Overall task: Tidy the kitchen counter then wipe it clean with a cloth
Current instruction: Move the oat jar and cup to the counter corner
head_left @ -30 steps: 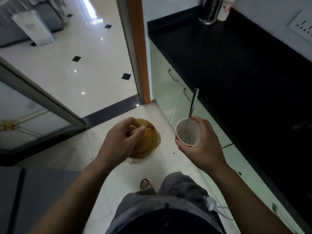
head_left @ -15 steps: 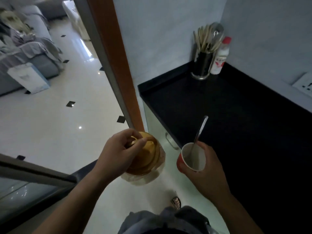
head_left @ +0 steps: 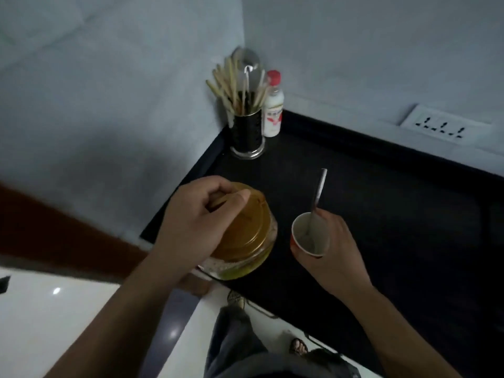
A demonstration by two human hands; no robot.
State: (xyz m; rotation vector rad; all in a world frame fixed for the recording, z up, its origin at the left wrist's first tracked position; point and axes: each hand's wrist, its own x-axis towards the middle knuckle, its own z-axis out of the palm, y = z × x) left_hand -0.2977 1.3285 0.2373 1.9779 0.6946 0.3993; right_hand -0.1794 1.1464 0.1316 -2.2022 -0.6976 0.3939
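Note:
My left hand (head_left: 191, 216) grips the gold lid of a glass jar (head_left: 245, 241) from above and holds it over the left end of the black counter (head_left: 395, 214). My right hand (head_left: 335, 249) is wrapped around a red paper cup (head_left: 308, 238) with a white inside. A metal spoon (head_left: 317, 197) stands in the cup, its handle pointing up and away. Both things hang above the counter near its front left corner; whether the jar touches the surface I cannot tell.
A metal holder of chopsticks and spoons (head_left: 245, 126) stands in the counter's back left corner, with a white red-capped bottle (head_left: 272, 110) beside it. A wall socket (head_left: 441, 124) sits on the right wall. Pale floor tiles (head_left: 68, 309) and my feet lie below.
I have turned from the doorway and floor toward the counter's corner. Both hands, still holding the jar and the cup, have moved from over the floor to above the counter.

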